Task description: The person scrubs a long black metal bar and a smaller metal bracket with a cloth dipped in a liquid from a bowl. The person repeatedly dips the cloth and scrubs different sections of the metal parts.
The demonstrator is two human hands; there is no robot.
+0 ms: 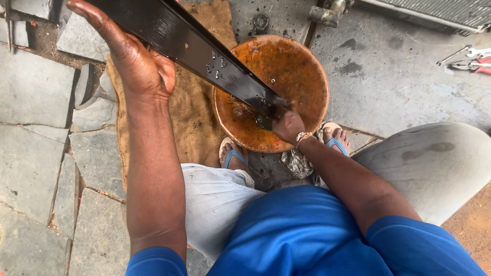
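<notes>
Two hands work one black metal bar (204,48): left hand (135,64) cupped beneath at ten o'clock, right hand (288,125) pinching its tip over a rust-stained basin (302,66).

No packages, labels, signs, screens.

One long black metal bar (204,48). One round rusty basin (286,76). One burlap sack (192,112). Two blue sandals (234,156). One crumpled rag (296,163). Two hands: left hand (135,64), right hand (287,125).
</notes>
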